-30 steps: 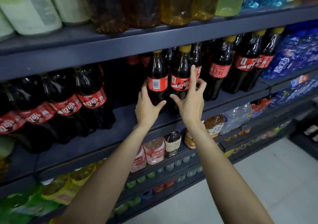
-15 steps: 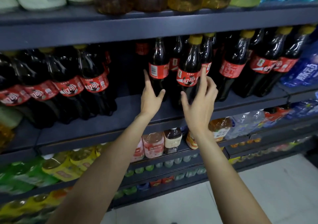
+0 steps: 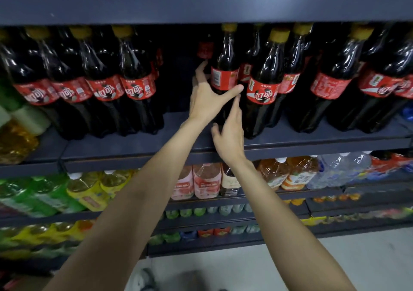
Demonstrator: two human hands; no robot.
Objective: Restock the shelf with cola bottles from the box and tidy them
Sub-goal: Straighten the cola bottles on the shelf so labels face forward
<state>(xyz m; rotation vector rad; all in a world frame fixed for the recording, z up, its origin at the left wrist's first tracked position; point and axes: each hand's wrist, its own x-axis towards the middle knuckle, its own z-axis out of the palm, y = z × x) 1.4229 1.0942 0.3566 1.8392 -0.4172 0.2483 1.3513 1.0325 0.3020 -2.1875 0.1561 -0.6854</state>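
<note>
Dark cola bottles with red labels and yellow caps stand in rows on the dark shelf (image 3: 125, 148). My left hand (image 3: 204, 102) is wrapped around one cola bottle (image 3: 224, 64) at the left end of the right group, thumb across the front just under its label, fingers behind its left side. My right hand (image 3: 230, 137) is just below, fingers apart, index finger pointing up along the lower body of the same bottle. A neighbouring cola bottle (image 3: 263, 89) stands close on the right. The box is not in view.
A dark gap (image 3: 178, 78) separates the held bottle from the left group of cola bottles (image 3: 136, 89). The shelf above (image 3: 201, 6) hangs low over the caps. Lower shelves carry pink drinks (image 3: 201, 182), tea bottles (image 3: 295, 174) and green bottles (image 3: 33, 196). Pale floor (image 3: 335, 257) below.
My left hand has closed around the cola bottle it was only touching. My right hand has dropped from the neighbouring bottle to the low part of the same bottle. The view has moved closer.
</note>
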